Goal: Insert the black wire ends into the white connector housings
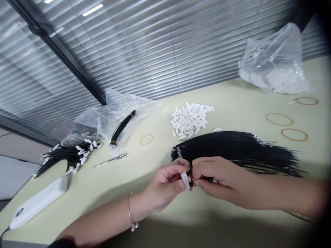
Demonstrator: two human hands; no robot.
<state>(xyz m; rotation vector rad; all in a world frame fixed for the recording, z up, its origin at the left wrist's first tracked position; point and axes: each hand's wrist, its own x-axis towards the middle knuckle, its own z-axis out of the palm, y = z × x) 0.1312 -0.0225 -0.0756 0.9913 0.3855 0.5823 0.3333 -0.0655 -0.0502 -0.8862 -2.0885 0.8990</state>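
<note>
Between the fingertips of my left hand [169, 184] is a small white plastic connector housing [185, 181]. My right hand [219, 175] pinches a black wire [190, 170] right beside it, and the two hands almost touch. Whether the wire end sits inside the housing is hidden by the fingers. Just behind my hands lies a thick bundle of black wires [219, 146] with shiny metal terminals at the ends. A heap of loose white housings [191, 119] rests on the table beyond the bundle.
At the left are wires with white housings attached [68, 156], a white power bank [40, 203], a pen [110, 160] and a banded wire bundle [122, 129] on a clear plastic bag [88, 120]. Rubber bands [294, 134] and another bag [276, 65] lie at the right.
</note>
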